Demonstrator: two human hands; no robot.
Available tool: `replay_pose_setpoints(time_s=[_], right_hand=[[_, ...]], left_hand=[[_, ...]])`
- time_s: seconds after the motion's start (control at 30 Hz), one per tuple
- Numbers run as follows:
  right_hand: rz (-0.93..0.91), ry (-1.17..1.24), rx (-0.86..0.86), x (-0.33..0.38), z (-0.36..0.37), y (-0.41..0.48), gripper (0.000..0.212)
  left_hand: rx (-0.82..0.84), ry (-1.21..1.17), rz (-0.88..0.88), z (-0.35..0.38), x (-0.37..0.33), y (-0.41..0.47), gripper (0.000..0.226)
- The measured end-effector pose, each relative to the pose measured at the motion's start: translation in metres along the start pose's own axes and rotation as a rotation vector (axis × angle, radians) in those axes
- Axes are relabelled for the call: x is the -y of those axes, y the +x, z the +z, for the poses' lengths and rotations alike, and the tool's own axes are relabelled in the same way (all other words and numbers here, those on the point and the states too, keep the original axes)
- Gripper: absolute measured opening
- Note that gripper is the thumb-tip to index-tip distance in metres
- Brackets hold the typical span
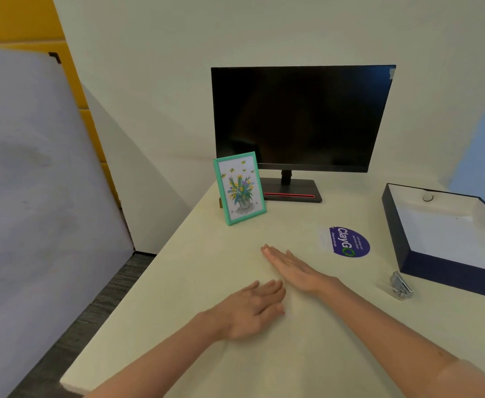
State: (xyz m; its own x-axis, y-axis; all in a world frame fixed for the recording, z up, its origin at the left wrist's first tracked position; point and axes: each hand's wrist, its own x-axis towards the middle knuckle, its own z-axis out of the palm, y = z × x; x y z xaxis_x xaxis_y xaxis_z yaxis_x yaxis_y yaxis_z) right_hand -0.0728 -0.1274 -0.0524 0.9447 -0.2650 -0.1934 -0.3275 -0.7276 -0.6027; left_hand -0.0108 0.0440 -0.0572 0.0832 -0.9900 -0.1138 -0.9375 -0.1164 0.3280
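In the head view, both hands lie flat and hold nothing: the left hand [252,310] rests palm down on the cream table [178,297] with its fingers straight and slightly apart, and the right hand [293,268] lies just beyond it, fingers straight and together, pointing toward the far left. The green picture frame [239,188], showing a pot of flowers with bees, stands upright near the table's left edge, beyond the right fingertips and apart from them; nothing lies between. Behind the frame is a dark monitor [301,116] whose base has a red stripe. Right of the right hand, a purple sticker [349,242] reads "ClayGO"; its smaller print is too fine to read. Farther right lies an open navy box [436,267] with a white inside, and a small shiny metal piece [401,286] just beside its near wall.
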Motion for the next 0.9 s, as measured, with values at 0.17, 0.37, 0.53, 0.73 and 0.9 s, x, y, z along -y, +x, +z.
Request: replay_pose_setpoints(time_s=[0.17, 0.37, 0.53, 0.73, 0.9], right_hand=[[-0.107, -0.108, 0.088, 0.015, 0.029, -0.031, 0.056], [-0.173, -0.124, 0.138, 0.022, 0.038, -0.075, 0.052], [-0.072, -0.046, 0.019, 0.040, 0.011, -0.019, 0.059], [-0.037, -0.063, 0.096, 0.059, 0.022, 0.013, 0.058], [-0.064, -0.032, 0.115, 0.045, 0.035, -0.004, 0.074]], left_hand=[[-0.342, -0.368, 0.008, -0.009, -0.006, -0.048, 0.049], [-0.454, -0.303, -0.501, -0.009, 0.043, -0.070, 0.050], [-0.237, -0.066, -0.662, 0.001, 0.040, -0.055, 0.069], [-0.154, -0.008, -0.404, 0.010, 0.020, -0.043, 0.066], [-0.341, -0.406, -0.189, 0.010, 0.004, -0.063, 0.041]])
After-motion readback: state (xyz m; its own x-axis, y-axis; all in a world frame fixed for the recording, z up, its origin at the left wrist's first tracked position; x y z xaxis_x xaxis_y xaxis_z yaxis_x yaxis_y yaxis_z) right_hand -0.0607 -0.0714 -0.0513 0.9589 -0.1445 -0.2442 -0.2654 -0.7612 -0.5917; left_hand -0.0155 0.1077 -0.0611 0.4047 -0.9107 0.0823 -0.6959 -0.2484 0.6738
